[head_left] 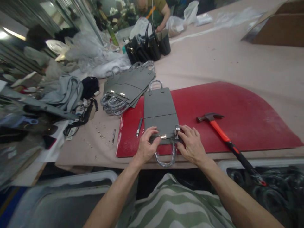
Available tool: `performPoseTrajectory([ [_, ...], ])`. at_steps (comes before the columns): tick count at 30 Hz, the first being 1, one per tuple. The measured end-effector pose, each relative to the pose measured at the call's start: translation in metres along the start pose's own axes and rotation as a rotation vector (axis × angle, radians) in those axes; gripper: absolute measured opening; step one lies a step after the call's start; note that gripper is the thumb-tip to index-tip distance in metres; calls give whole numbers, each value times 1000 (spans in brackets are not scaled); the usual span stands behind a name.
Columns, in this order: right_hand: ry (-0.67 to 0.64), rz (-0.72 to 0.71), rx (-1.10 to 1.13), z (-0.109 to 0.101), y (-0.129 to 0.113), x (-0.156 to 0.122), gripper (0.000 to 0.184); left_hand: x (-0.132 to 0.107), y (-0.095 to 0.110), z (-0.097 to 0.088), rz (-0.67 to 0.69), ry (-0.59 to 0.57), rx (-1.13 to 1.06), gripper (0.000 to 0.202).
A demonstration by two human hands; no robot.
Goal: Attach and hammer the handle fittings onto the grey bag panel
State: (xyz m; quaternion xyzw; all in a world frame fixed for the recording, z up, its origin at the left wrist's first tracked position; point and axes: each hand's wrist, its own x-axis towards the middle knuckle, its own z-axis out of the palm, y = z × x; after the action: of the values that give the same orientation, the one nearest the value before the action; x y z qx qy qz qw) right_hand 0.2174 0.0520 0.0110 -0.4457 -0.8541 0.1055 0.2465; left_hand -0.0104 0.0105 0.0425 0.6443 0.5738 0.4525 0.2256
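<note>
A grey bag panel (159, 104) lies lengthwise before me, with a plastic-wrapped handle at each end. A gold-coloured clasp plate (162, 136) sits near its close end. My left hand (147, 144) rests on the panel's left edge, thumb and fingers apart, the thumb beside the clasp plate. At the right edge, the fingers of my right hand (190, 142) close on a small shiny metal piece (177, 130); its exact kind is unclear. The near wrapped handle (165, 164) loops toward me between my hands.
A hammer (219, 129) lies on the red mat (239, 110), its handle past the table edge. Left are a small metal tool (139, 127), a thin rod (113, 136) and stacked grey panels (133, 80). Black bags (144, 47) stand behind, near another person. Bins flank me below.
</note>
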Motion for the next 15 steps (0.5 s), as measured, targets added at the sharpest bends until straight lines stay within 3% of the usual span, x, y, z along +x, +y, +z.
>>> performPoseTrajectory([
  [4,5,33,7,-1,-4,0,43,23,29,17,68,-154,-73,31],
  [7,16,52,2,0,-6,1,46,32,39,36,133,-238,-53,27],
  [10,13,71,8,2,-5,0,49,30,37,46,207,-246,7,14],
  [13,9,78,18,3,-5,-1,46,21,30,49,390,-297,28,18],
  [15,7,76,18,3,-5,-1,46,17,25,51,383,-274,-34,18],
])
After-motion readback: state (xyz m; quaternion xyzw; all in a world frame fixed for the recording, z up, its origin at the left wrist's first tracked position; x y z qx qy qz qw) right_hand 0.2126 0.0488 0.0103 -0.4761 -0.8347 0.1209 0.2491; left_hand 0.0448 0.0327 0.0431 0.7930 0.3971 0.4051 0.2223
